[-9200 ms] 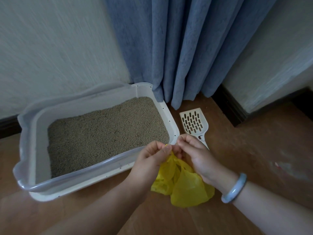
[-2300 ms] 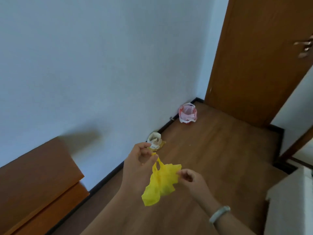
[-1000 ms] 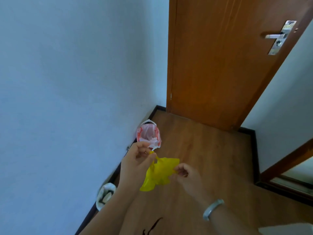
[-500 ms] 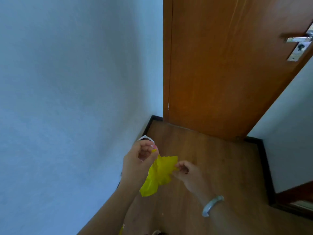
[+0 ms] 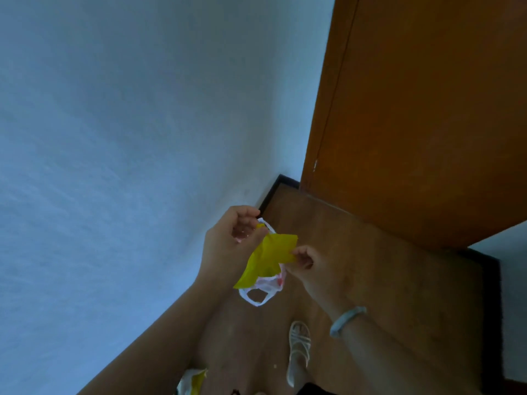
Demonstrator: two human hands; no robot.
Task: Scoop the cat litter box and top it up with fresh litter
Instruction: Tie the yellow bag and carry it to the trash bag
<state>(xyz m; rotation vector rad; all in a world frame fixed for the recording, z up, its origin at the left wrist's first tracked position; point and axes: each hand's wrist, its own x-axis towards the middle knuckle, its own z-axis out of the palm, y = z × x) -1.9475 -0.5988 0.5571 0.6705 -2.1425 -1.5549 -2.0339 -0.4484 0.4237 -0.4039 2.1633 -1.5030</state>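
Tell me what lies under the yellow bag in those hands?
A white-and-red plastic bag sits on the wooden floor beneath the yellow bag. Its handle loops show; its middle and contents are covered.

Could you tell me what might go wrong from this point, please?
The left hand and right hand only pinch the yellow bag by its edges, so it may slip. The white bag on the floor lies partly hidden behind it, so a drop could miss. A sandalled foot nearby might kick that bag.
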